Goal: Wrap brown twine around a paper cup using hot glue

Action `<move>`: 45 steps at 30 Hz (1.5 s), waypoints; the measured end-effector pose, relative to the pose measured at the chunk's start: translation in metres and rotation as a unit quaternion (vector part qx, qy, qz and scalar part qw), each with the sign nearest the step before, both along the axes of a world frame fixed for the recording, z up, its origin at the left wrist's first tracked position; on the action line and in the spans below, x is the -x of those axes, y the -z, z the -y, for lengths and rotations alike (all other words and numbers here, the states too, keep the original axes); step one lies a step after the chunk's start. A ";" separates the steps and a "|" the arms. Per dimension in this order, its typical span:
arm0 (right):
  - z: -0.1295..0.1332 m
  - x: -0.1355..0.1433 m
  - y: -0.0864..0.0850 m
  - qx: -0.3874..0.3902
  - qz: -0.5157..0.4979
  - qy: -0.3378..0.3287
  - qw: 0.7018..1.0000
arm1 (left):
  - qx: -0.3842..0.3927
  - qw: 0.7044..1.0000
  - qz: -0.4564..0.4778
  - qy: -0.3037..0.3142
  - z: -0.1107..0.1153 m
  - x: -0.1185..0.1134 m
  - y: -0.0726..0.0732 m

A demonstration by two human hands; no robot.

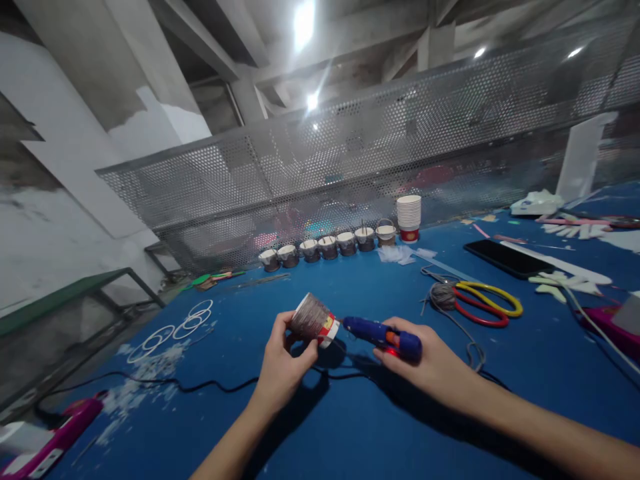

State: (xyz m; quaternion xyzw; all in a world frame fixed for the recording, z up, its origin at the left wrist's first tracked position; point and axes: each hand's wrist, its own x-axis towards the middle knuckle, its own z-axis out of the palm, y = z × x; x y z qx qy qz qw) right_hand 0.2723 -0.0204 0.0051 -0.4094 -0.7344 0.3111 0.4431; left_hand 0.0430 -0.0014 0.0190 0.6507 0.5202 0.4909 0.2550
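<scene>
My left hand (286, 363) grips a paper cup (311, 319) tilted on its side, its wall mostly wrapped in grey-brown cord, with a red and white band bare near one end. My right hand (425, 357) is closed round a blue glue gun (383, 335), whose nozzle points left at the cup's red band. A red light glows under the gun. Whether the nozzle touches the cup is too small to tell. A ball of grey cord (443, 296) lies to the right, beyond my right hand.
Several wrapped cups (327, 247) line the back beside a stack of paper cups (409, 219). Red and yellow-handled scissors (487, 313) and a phone (509, 259) lie right. White rings (170, 333) lie left; a black cable (210, 385) crosses the blue table (200, 440) near a pink power strip (67, 430).
</scene>
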 end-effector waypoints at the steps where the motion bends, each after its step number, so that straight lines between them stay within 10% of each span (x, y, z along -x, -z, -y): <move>1: 0.004 0.001 0.000 -0.018 0.002 -0.006 1.000 | -0.001 1.000 -0.010 -0.002 0.000 -0.001 0.001; 18: 0.009 0.005 0.018 -0.148 0.078 -0.036 0.985 | -0.088 0.991 -0.096 -0.023 -0.001 0.001 0.023; 45: 0.008 0.001 0.013 -0.130 0.049 -0.010 0.990 | -0.009 0.998 0.008 0.058 0.000 0.000 0.008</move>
